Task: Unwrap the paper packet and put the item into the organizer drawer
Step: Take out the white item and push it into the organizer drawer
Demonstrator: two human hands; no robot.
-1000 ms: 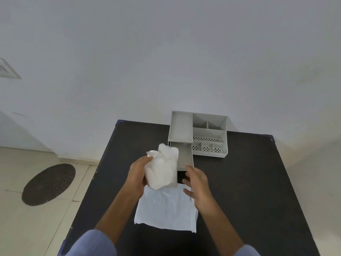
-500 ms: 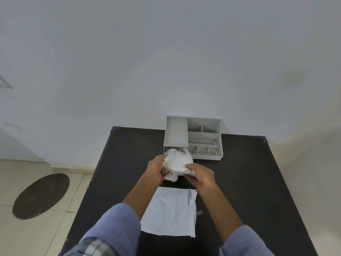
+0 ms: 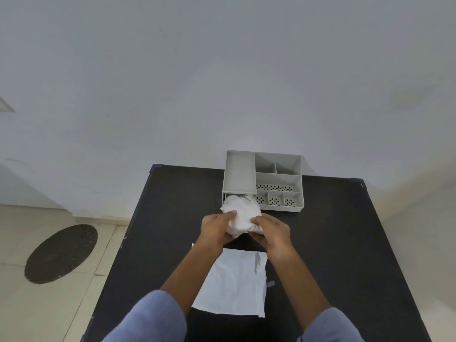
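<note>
Soft, even daylight across a plain pale wall (image 3: 222,70), no glare, faint shadows beneath the grey plastic organizer (image 3: 276,183), matte black counter (image 3: 345,243) dark and detail-poor, wide-angle bending at frame edges, crumpled white packet (image 3: 243,215) slightly overexposed.

Both forearms reach forward, bare below rolled blue sleeves; the left hand (image 3: 217,228) and right hand (image 3: 271,230) face each other, fingers curled around a crumpled white paper bundle (image 3: 241,214) between them

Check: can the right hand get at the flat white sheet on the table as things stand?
Probably not yet: the right hand and left hand both grip the crumpled white bundle. The flat sheet lies uncovered just below, so the path is free.
</note>
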